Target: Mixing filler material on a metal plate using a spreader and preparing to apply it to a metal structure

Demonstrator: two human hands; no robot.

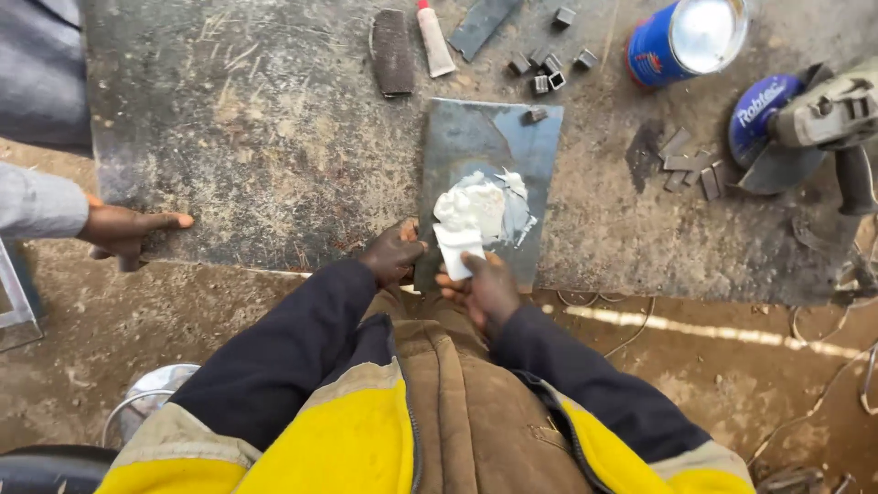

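The right hand (487, 291) pinches a small white spreader card (457, 253) between thumb and fingers, its upper edge pushed into a heap of pale grey-white paste (477, 207). The paste sits on a small steel plate (489, 137) lying on the scratched metal work surface (274, 137). The left hand (393, 253), fingers curled and pressed down, holds the plate's near edge at about 9 o'clock from the card. At 12 o'clock from the plate lie a small tube (434, 38) and a dark abrasive strip (392, 51), with little square metal offcuts (546, 71) beside them. At 2 o'clock stands a blue tin (681, 38); at 3 o'clock rests an angle grinder (814, 123). At 9 o'clock, well apart, another person's hand (128, 230) rests on the surface edge
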